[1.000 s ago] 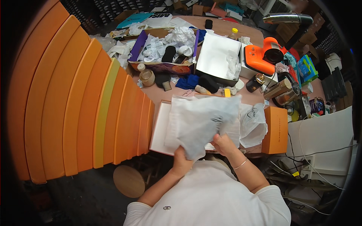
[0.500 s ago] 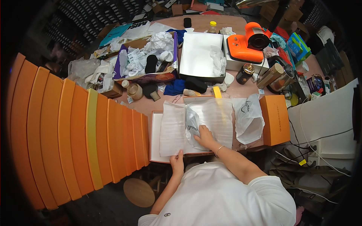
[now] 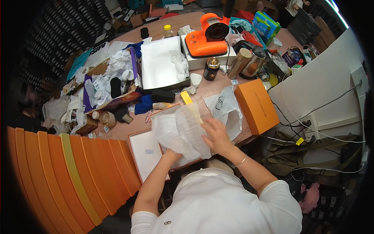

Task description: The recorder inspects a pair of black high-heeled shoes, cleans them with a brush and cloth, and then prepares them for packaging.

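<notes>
A translucent white wrapping sheet (image 3: 187, 128) lies folded over in an open shallow box, whose orange rim (image 3: 165, 110) shows at the far side. My left hand (image 3: 172, 155) reaches under the sheet's near left edge, its fingers hidden by the sheet. On the sheet's right side, my right hand (image 3: 216, 134) has its fingers spread. Whatever lies beneath the sheet cannot be made out. To the left of the box rests an orange-edged box lid (image 3: 145, 153), white inside with a small label. A crumpled white bag with dark lettering (image 3: 228, 111) lies just right of my right hand.
Orange boxes (image 3: 89, 175) stand in a long row at left. A closed orange box (image 3: 257, 107) sits at right. Behind are an open white-lined box (image 3: 159, 64), a paper-filled carton (image 3: 109, 78), an orange machine (image 3: 206, 41), a black jar (image 3: 211, 69) and a bottle (image 3: 239, 62).
The sheet's left flap has been folded rightward, covering the grey lettered bag. My left hand has gone under the sheet; my right hand has moved off that bag. The view has turned right.
</notes>
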A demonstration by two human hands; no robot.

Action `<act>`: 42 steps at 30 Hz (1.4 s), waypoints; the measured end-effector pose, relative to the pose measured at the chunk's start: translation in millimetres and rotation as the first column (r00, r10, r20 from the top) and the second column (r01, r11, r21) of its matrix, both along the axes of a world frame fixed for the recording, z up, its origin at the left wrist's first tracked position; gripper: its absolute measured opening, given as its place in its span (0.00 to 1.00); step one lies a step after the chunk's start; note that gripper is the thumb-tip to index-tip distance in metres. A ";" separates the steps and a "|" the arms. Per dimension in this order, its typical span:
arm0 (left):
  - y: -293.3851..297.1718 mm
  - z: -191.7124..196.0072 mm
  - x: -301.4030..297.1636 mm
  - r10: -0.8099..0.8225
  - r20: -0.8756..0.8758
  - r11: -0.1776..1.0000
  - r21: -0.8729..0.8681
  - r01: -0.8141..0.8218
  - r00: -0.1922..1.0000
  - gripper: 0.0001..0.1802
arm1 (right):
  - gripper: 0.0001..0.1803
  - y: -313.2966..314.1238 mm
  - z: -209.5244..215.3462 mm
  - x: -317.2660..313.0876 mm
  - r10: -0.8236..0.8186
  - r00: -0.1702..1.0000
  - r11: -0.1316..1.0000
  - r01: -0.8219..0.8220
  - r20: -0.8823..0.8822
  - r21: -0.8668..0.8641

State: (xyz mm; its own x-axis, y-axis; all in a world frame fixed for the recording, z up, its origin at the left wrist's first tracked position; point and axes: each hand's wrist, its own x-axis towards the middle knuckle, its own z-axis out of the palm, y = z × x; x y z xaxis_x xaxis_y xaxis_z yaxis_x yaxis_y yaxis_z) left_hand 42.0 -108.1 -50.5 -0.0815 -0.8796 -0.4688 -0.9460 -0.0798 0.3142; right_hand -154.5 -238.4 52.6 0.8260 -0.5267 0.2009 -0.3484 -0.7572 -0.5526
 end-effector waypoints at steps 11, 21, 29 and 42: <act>-13.9 -29.9 -9.7 0.070 0.458 0.997 -0.046 -0.055 0.886 0.27 | 0.20 -107.5 -30.7 -99.1 -0.402 0.902 0.900 0.421 -0.160 0.114; -27.3 113.9 19.6 0.432 -0.899 0.516 0.178 -0.838 0.076 0.22 | 0.16 -107.4 110.6 5.2 0.006 0.960 0.989 -0.047 0.280 0.141; 36.8 127.3 -9.5 0.397 -0.532 0.493 0.811 -0.315 -0.748 0.33 | 0.16 59.5 129.3 65.5 0.597 0.594 0.390 -0.802 0.539 0.452; 31.4 66.2 66.6 0.250 -0.955 0.145 0.197 -0.970 -0.157 0.37 | 0.29 66.2 -26.8 22.1 -0.164 0.986 0.056 0.037 -0.027 0.998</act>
